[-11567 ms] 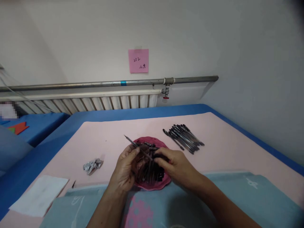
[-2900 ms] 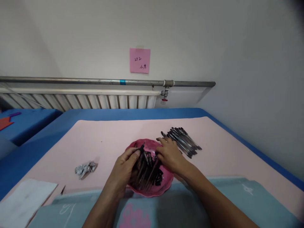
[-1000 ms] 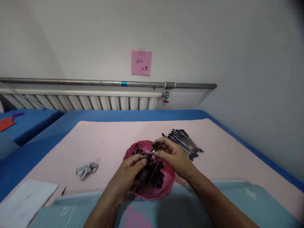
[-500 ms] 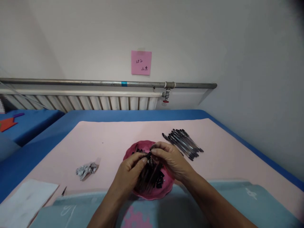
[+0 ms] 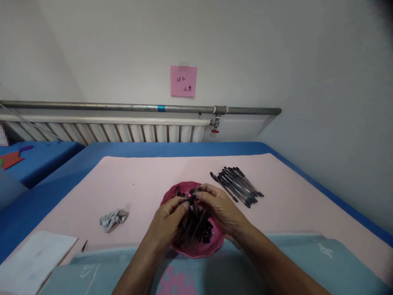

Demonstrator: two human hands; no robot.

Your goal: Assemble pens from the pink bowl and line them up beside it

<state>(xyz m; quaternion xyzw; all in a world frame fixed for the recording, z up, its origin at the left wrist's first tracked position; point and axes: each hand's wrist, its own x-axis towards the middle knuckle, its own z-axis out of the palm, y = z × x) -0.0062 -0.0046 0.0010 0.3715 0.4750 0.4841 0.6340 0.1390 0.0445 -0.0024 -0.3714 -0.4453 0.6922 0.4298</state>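
Both hands meet above a pink scalloped bowl [image 5: 211,250]. My left hand [image 5: 168,219] pinches a small black pen part [image 5: 192,199] between thumb and fingers. From the other side, my right hand [image 5: 219,207] closes its thumb and fingertips on the upper end of the same dark piece; whether it is one part or two joined cannot be made out. Clear pen barrels [image 5: 193,229] and small black pen parts [image 5: 208,232] lie in the bowl, partly hidden by the hands. To the right rests a pile of capped black pens [image 5: 238,185].
Crumpled paper [image 5: 113,219] lies on the pink mat [image 5: 147,172] at left. Nearer are a white sheet [image 5: 33,256] and a small dark pointed piece [image 5: 84,246]. A teal cloth [image 5: 294,258] covers the front edge. Behind the table are a radiator [image 5: 147,132] and pipe.
The fingers of my right hand have shifted slightly around the black pen part, which is tilted a little differently. Both hands stay over the bowl, and the pen pile is unchanged.
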